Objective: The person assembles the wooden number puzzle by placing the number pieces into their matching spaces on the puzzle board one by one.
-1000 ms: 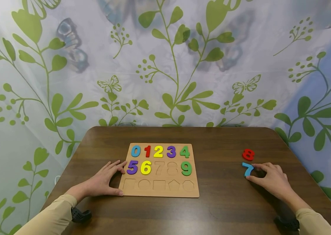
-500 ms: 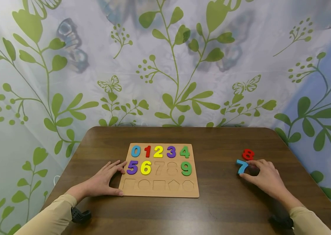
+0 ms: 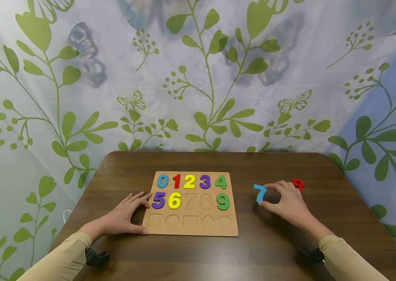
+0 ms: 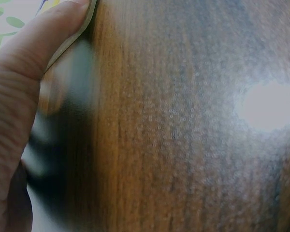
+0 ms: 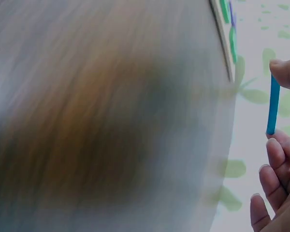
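Observation:
My right hand [image 3: 287, 202] pinches a blue number 7 [image 3: 260, 192] between thumb and fingers, above the table to the right of the puzzle board. In the right wrist view the blue 7 [image 5: 273, 104] appears edge-on, thumb at one end and fingers at the other. A wooden number puzzle board [image 3: 192, 231] lies flat, with numbers 0 to 6 and 9 seated in it. Its 7 recess [image 3: 190, 201] and 8 recess [image 3: 206, 201] show bare wood. My left hand [image 3: 122, 216] rests at the board's left edge, thumb at the lower corner and fingers spread along the side.
A red number 8 [image 3: 298, 184] lies on the dark wooden table [image 3: 198, 255], partly hidden behind my right hand. The board's bottom row has several shape recesses [image 3: 190, 221]. A patterned curtain [image 3: 198, 78] hangs behind the table.
My right hand has lifted the blue 7 from beside the red 8 and carried it left toward the board. The left hand and the board have stayed still.

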Tool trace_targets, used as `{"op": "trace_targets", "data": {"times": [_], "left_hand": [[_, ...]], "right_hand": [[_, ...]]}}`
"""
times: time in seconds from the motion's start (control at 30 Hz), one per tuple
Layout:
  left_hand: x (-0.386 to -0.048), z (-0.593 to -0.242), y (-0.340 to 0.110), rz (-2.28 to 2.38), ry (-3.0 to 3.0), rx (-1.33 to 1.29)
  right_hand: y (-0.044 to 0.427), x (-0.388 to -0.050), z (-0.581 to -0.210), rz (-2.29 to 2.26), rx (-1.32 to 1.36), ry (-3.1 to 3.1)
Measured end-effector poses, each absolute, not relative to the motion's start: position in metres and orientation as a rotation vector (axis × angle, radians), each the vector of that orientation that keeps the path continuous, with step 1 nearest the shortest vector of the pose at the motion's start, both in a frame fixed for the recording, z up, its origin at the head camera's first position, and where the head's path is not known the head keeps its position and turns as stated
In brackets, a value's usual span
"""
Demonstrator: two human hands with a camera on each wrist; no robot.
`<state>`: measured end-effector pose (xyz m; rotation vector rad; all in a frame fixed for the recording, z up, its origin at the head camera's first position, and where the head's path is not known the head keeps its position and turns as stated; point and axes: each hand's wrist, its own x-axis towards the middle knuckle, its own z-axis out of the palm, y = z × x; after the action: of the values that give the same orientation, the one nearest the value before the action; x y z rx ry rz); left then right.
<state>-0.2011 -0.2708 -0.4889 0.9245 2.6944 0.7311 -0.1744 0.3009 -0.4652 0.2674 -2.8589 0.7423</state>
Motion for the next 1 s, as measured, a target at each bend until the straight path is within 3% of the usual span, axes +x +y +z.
{"op": "trace_targets", "data": {"times": [0.6, 1.0], "left_hand": [[-0.201, -0.489, -0.27, 0.717, 2.696, 0.916], [-0.201, -0.49, -0.27, 0.71, 2.706, 0.917]], "right_hand": [[0.201, -0.2, -0.453, 0.787, 0.514, -2.829], [0.152, -0.21, -0.461, 0.677, 0.519, -2.895]]}}
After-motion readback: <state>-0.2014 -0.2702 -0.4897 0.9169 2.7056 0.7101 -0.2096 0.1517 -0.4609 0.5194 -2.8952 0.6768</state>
